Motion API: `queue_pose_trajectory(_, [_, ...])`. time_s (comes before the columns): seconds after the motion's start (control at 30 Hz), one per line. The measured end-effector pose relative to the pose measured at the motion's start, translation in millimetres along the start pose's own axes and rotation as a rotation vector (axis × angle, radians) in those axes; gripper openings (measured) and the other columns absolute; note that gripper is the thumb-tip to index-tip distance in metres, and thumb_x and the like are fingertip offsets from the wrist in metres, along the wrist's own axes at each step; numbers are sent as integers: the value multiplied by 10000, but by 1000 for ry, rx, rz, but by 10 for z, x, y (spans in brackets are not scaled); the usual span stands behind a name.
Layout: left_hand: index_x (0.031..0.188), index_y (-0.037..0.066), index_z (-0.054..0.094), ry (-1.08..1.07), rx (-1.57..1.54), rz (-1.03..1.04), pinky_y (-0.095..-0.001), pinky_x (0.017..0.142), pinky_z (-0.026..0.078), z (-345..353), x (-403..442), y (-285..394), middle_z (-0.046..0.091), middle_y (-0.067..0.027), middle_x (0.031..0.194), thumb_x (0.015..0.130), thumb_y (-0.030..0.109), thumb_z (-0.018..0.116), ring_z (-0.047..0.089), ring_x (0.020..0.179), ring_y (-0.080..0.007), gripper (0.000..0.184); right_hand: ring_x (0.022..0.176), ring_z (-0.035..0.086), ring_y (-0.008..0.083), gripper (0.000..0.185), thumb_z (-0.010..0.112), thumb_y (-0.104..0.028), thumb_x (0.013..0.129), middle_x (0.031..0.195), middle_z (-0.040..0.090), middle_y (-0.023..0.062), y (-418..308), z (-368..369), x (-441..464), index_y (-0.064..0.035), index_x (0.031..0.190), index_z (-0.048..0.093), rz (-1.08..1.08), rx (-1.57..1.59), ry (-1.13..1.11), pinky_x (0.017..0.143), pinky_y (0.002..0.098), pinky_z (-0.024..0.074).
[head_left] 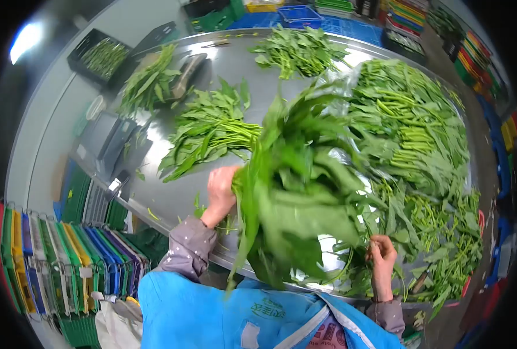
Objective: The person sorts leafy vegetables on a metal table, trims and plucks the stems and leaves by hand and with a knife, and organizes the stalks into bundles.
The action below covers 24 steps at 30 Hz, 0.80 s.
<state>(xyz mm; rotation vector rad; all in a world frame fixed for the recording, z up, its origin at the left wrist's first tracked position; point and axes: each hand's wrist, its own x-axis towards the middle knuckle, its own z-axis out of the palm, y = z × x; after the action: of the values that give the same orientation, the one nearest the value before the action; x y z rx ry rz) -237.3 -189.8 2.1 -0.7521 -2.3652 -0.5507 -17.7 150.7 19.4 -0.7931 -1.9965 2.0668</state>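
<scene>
My left hand (220,187) is closed around the stem end of a large bunch of leafy greens (299,209), which look like water spinach. Its leaves fan out to the right and are partly blurred by motion. My right hand (381,253), lower right of the bunch, has its thumb and fingers pinched together at a thin green stem or leaf tip; exactly what lies between them is hard to make out. Beyond my left hand lies a smaller bunch (212,128) with its stems pointing right. A big heap of greens (412,131) covers the table's right side.
More bunches lie on the metal table (159,200), one at the far edge (299,51) and one at upper left (148,87). A grey scale-like device (104,139) stands at left. Colourful folded crates (78,262) line the lower left. Loose stems (444,250) spread at lower right.
</scene>
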Motion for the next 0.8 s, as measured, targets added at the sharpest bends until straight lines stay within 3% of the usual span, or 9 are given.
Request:
queue_pose_trajectory(0.1, [905,32,569,171,-91,-98,-349,711,416,-119,415,-138,579,-99,809,665,47,613,561,771,-245,244,547,460,58,87,520,-47,820,683,529,18,-48,56,2,0,891,537,4,-2,-21,489,183,375])
queue_pose_trajectory(0.3, [920,28,561,536,-1268,-1094,-271,613,489,78,681,-624,587,-69,806,790,89,573,570,671,-168,144,525,468,67,85,504,-24,817,664,530,27,24,98,82,3,892,535,52,21,-59,492,187,383])
queue_pose_trajectory(0.4, [897,13,544,251,-1908,-1347,-380,694,488,535,175,-886,591,-93,850,798,160,575,573,751,-233,180,529,472,68,91,499,-21,817,666,532,28,34,156,134,3,897,535,84,21,-64,496,189,386])
queue_pose_trajectory(0.47, [854,36,548,170,-1853,-1559,-384,637,486,806,12,-776,587,-81,783,780,158,593,568,702,-226,150,517,470,63,97,512,-67,833,675,535,26,61,168,180,-8,906,536,71,14,-86,485,184,382])
queue_pose_trajectory(0.57, [834,51,545,271,-1898,-1548,-378,644,484,987,150,-774,587,-85,774,777,144,592,567,703,-239,119,540,478,67,108,505,-57,828,697,544,34,40,166,221,-8,919,538,100,2,-105,495,191,392])
queue_pose_trajectory(0.6, [1004,28,527,291,-1884,-1617,-353,699,475,1055,187,-871,591,-96,899,760,61,591,570,783,-219,255,540,478,67,108,505,-57,828,697,544,34,46,159,239,-8,919,538,99,-3,-87,495,191,392])
queue_pose_trajectory(0.67, [1217,14,399,-42,-1340,-725,-325,800,445,1016,47,-903,543,-115,1070,743,-58,548,545,925,-193,502,551,485,74,121,506,-57,826,714,555,42,59,149,246,-5,931,539,126,-3,-94,507,202,403])
queue_pose_trajectory(0.77, [1306,19,277,-64,-1374,-651,-307,898,386,1201,237,-1174,488,-127,1157,729,-165,462,491,1049,-204,633,585,497,69,132,502,-32,819,741,575,43,62,121,292,-4,942,541,172,-8,-96,530,195,411])
queue_pose_trajectory(0.8, [1311,20,267,-48,-1569,-831,-305,894,387,1404,245,-1480,487,-129,1156,727,-165,467,494,1042,-209,646,592,501,69,143,503,-33,820,747,577,43,61,114,306,0,954,540,182,1,-94,537,195,414])
